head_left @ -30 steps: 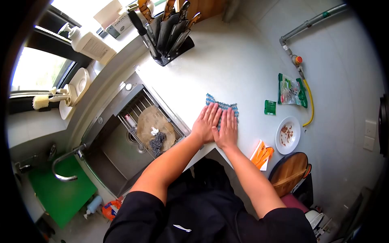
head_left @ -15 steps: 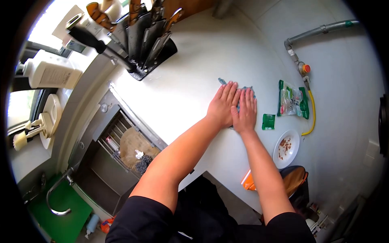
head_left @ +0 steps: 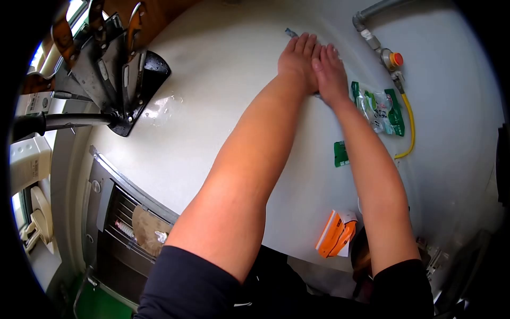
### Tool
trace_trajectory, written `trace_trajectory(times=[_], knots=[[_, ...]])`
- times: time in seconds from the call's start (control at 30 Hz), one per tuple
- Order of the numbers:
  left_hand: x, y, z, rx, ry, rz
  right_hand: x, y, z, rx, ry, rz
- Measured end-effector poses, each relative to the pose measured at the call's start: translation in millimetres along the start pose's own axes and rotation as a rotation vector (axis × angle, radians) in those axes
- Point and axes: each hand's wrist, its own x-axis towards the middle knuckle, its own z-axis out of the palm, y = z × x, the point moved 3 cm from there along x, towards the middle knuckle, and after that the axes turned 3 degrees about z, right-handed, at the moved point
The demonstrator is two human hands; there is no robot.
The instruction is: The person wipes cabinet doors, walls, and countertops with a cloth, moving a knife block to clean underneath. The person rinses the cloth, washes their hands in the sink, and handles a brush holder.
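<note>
From my head view, my left hand [head_left: 299, 61] and right hand [head_left: 331, 77] press flat, fingers straight and unclenched, over the cloth [head_left: 290, 32] on the counter [head_left: 212, 80]. Beside my right wrist, the green bag [head_left: 380, 110] bears lettering too small to read.

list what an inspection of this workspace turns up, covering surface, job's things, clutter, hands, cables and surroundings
surface: white counter, with a shiny, wet-looking patch beside the knife block
job's things: cloth, mostly hidden under the hands
clutter: green bag, small green packet partly behind the right forearm, orange packet
hands: left hand and right hand side by side, palms down
cables: nothing seen; a yellow hose runs from a valve
surroundings: sink with a rack
</note>
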Motion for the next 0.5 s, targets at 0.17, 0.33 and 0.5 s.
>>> trace_trajectory(times=[0.17,0.33,0.5], knots=[[-83,4,-22,0.021,-0.033,0.215,-84,-65,-4,-0.053,-0.029,0.196],[-226,23,-41,-0.014,-0.123,0.304,-217,-170,-21,-0.084,-0.008,0.238],[-378,50,-64,-0.038,-0.203,0.313,-353,-262,-47,-0.038,-0.171,0.277]])
